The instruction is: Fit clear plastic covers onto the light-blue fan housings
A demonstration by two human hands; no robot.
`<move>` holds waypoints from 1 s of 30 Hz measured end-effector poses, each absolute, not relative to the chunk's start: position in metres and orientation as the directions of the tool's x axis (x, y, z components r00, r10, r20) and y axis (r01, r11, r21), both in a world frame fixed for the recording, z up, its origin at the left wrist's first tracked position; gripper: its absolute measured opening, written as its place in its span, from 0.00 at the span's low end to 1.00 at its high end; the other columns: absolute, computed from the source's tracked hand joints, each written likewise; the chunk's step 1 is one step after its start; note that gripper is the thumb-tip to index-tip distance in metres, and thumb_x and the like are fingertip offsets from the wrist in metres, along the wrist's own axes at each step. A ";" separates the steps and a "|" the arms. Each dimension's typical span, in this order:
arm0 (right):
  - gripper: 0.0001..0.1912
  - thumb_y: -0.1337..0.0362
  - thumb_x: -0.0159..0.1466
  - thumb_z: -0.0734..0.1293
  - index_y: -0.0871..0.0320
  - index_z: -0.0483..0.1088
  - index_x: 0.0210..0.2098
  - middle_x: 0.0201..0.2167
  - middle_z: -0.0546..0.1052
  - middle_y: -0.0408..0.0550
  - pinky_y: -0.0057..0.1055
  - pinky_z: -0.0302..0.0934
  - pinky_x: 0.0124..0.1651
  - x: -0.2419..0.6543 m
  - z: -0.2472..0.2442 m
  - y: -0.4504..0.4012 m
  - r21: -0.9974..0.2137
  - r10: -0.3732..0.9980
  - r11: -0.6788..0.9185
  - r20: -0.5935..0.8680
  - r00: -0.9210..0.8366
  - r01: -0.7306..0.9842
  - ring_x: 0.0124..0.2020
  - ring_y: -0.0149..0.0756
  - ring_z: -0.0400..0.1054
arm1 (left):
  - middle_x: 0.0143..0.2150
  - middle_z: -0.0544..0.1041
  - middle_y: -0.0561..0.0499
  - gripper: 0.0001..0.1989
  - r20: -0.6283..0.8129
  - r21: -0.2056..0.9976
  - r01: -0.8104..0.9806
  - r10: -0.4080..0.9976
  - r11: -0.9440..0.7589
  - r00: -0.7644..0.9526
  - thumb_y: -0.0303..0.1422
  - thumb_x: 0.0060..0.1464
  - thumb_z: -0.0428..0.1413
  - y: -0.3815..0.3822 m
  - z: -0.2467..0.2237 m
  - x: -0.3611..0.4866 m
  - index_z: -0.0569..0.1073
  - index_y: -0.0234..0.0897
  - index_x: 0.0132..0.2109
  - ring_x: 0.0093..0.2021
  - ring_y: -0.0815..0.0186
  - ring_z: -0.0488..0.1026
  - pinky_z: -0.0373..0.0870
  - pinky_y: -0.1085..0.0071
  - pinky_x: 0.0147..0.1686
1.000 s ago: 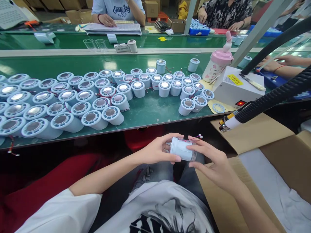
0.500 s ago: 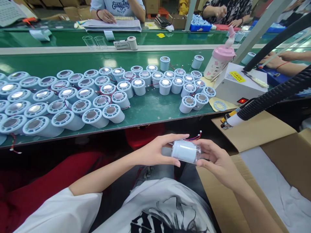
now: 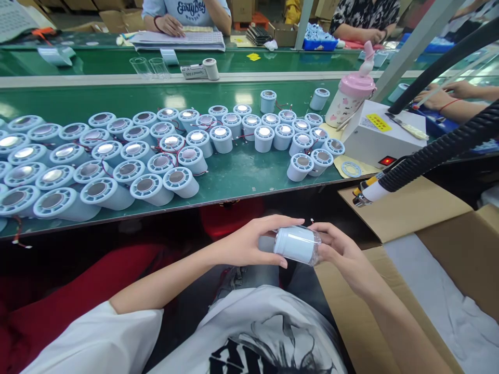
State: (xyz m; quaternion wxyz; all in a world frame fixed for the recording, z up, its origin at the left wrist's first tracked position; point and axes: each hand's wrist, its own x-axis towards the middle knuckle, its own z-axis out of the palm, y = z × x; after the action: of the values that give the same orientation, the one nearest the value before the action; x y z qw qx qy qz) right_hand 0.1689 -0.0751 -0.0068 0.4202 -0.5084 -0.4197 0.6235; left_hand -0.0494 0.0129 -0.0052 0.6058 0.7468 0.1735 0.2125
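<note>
Over my lap I hold a light-blue cylinder (image 3: 295, 243) inside a clear plastic sleeve, lying on its side. My left hand (image 3: 249, 243) wraps round its left end, thumb and fingers on opposite sides. At the right end, my right hand (image 3: 341, 249) has its fingers and thumb on the clear sleeve's rim. A small white connector shows just above the right fingers. Many similar blue cylinders (image 3: 181, 182) with red and dark wires stand on the green table (image 3: 234, 174) in front of me.
On the right are an open cardboard box (image 3: 409, 205), a white device (image 3: 384, 136) with a lit red switch, a black ribbed hose (image 3: 436, 150) and a pink-lidded bottle (image 3: 351, 93). Other people work across the table and at the right.
My right fingers have closed in further on the sleeve's right end, and the wires that stuck up above it have mostly dropped from sight. My left hand keeps its hold.
</note>
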 end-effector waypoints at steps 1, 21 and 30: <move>0.19 0.53 0.60 0.69 0.55 0.65 0.45 0.36 0.74 0.47 0.28 0.69 0.32 0.169 -0.008 -0.075 -0.946 0.948 -0.306 -0.292 -0.125 -0.111 0.33 0.33 0.69 | 0.62 0.66 0.43 0.36 0.110 0.977 0.001 0.513 -0.211 0.851 0.33 0.46 0.65 0.013 -0.005 -0.050 0.63 0.46 0.62 0.61 0.54 0.64 0.67 0.62 0.55; 0.28 0.37 0.56 0.63 0.58 0.64 0.33 0.15 0.73 0.44 0.18 0.54 0.11 0.152 -0.012 -0.068 -0.749 0.797 -0.603 -0.574 -0.187 -0.275 0.11 0.29 0.65 | 0.64 0.63 0.43 0.36 0.172 0.977 -0.085 0.483 -0.196 0.858 0.33 0.45 0.66 0.013 -0.010 -0.052 0.64 0.46 0.62 0.65 0.53 0.59 0.64 0.59 0.58; 0.31 0.38 0.62 0.53 0.61 0.66 0.27 0.15 0.72 0.47 0.17 0.49 0.09 0.154 -0.011 -0.069 -0.663 0.692 -0.719 -0.655 -0.304 -0.208 0.09 0.24 0.61 | 0.58 0.67 0.43 0.31 0.094 0.992 -0.030 0.544 -0.125 0.834 0.32 0.48 0.64 0.006 -0.005 -0.050 0.66 0.44 0.59 0.57 0.56 0.67 0.71 0.64 0.50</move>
State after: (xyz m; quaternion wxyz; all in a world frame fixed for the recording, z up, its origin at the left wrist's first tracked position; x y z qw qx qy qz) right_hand 0.1539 -0.0692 -0.0114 0.2913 -0.5130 -0.2360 0.7722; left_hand -0.0501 0.0063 -0.0054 0.6366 0.7152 0.1798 0.2256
